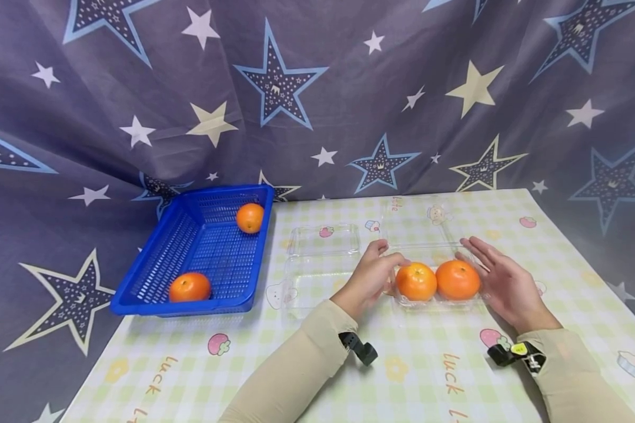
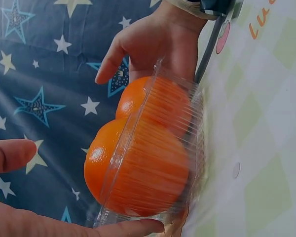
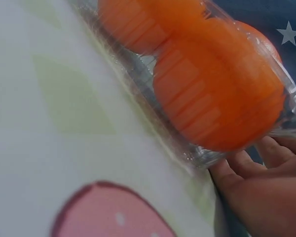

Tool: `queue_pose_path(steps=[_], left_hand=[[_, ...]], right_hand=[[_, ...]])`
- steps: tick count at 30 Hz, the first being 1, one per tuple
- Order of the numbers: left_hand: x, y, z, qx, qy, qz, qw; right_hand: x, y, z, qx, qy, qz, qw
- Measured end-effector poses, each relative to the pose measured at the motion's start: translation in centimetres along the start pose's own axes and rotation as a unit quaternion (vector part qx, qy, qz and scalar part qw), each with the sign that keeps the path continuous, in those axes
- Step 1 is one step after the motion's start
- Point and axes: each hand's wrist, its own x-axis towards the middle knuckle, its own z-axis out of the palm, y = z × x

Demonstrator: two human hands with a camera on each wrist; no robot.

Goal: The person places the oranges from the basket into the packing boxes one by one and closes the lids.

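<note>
Oranges, two of them (image 1: 416,281) (image 1: 457,279), are sitting side by side in a clear tray (image 1: 435,302) on the table (image 1: 402,370). We are touching the tray's left end with our left hand (image 1: 371,277), fingers loosely bent, and its right end with our right hand (image 1: 500,281), fingers straight. A blue basket (image 1: 153,276) is holding two more oranges.

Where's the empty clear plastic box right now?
In the head view the empty clear box lies open on the table, between the blue basket and the left hand.
</note>
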Motion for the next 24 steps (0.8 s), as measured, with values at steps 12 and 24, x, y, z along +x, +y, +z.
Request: queue_pose_path(steps=[12, 24], left_hand=[[-0.16, -0.39, 0.18, -0.027, -0.013, 0.029, 0.9991], [0.11, -0.22, -0.43, -0.048, -0.005, 0.046, 0.9977]], right_hand=[[-0.8, 0.02, -0.2, 0.046, -0.014, -0.017, 0.999], [-0.21, 0.41, 0.21, 0.058, -0.02, -0.022, 0.998]])
